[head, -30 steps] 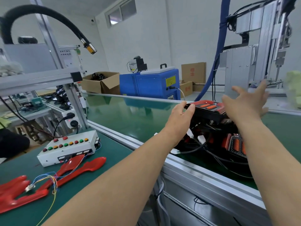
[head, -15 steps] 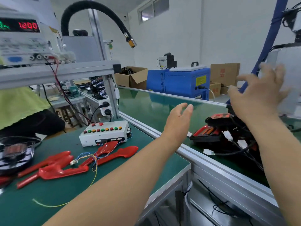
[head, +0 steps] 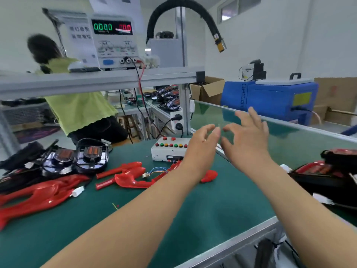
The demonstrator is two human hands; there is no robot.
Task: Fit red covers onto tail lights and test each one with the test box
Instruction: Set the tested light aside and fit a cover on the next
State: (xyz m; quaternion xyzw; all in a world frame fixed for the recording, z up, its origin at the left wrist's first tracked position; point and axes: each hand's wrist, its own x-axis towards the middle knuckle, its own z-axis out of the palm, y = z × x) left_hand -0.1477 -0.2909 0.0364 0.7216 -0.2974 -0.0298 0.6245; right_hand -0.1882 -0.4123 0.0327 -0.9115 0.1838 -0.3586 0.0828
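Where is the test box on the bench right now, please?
In the head view the test box sits at the far edge of the green bench, centre frame, just behind the red covers and partly hidden by the left hand.

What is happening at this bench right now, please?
A person's left hand and right hand hang empty and open above the green bench, near the test box. Red covers lie loose on the bench beside a tail light with no cover. More tail lights are piled on the conveyor at the right. Nothing is gripped.
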